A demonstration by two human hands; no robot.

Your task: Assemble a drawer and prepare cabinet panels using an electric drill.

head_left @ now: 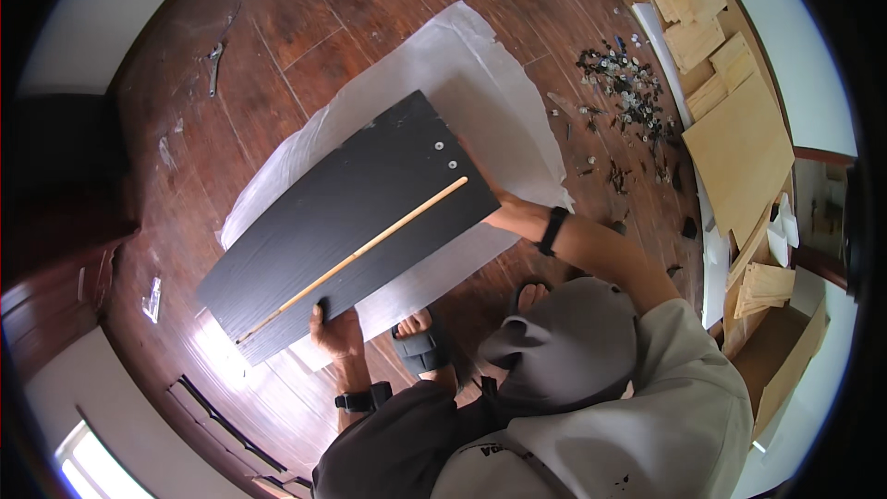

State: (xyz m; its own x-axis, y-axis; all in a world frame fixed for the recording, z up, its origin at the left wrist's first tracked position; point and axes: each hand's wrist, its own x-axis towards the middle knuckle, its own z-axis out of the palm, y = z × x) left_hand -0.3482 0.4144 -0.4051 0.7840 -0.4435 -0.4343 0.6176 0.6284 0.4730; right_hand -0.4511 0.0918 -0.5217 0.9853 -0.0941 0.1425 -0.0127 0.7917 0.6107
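Observation:
A long black wood-grain board [342, 194] is held at a slant above a white foam sheet [480, 65]. Along its upper face runs a narrow, light wood-coloured strip [356, 257], and two small round metal fittings [446, 155] sit near its right end. My left hand [338, 333] grips the near edge, thumb on top and the other fingers underneath. At the right end, my right hand [500, 209] holds the board's edge from beneath; its fingers are hidden behind the board. A black band circles each wrist.
Loose screws and small fittings [633, 92] are scattered on the brown floor at the right. Beyond them lie plywood pieces [744, 148] and an open cardboard box [785, 360]. A metal tool [215, 65] lies far left, and dark strips [226, 425] rest near the left wall.

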